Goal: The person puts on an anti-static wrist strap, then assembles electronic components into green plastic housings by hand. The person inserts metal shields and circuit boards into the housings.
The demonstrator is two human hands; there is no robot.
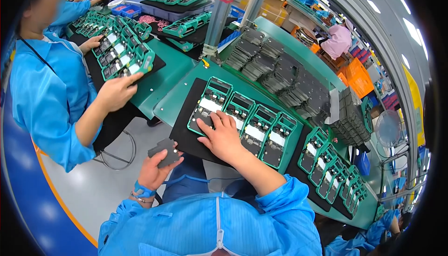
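Observation:
My left hand (151, 171), with a blue band at its wrist, grips a small stack of dark grey cut-out plates (162, 149) just off the near edge of the black mat (185, 139). Several green frames with circuit parts inside stand in a row on that mat. The fingers of my right hand (225, 137) are spread over the leftmost green frame (216, 87), touching the dark grey plate (203, 116) in its lower part. Similar dark plates lie in the other frames, such as the rightmost green frame (278, 139). My right palm hides part of the row.
Stacks of dark grey plates (280, 72) stand behind the row. More green frames (326, 167) lie on mats to the right. A metal post (221, 13) rises from the bench. At left, a co-worker in blue (51, 88) handles a tray of green frames (123, 53).

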